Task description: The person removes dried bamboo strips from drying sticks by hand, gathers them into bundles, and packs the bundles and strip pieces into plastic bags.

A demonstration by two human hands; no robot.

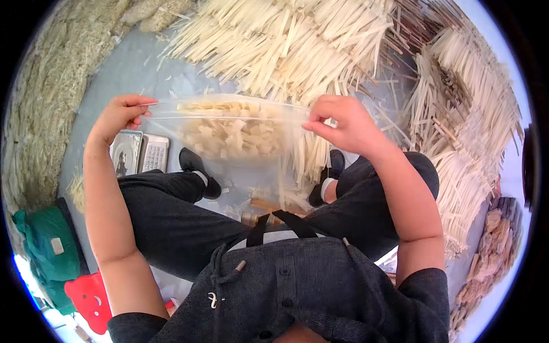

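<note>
A clear plastic bag (289, 128) is stretched wide between my two hands, above the floor and in front of my knees. Pale, flat cut pieces (234, 134) show through it. My left hand (123, 117) pinches the bag's upper left corner between thumb and fingers. At the upper right corner, my right hand (340, 120) grips the bag's edge with its fingers closed. Below my left hand, a scale (153, 154) with a keypad and a metal tray (126, 151) stands on the floor.
Long pale strips (286, 46) lie heaped ahead and along the right. Fibrous material (51, 86) is piled at the far left. A green bag (51, 246) and a red bear-shaped item (91, 300) are at the lower left. Brownish pieces (486, 251) are stacked at the lower right.
</note>
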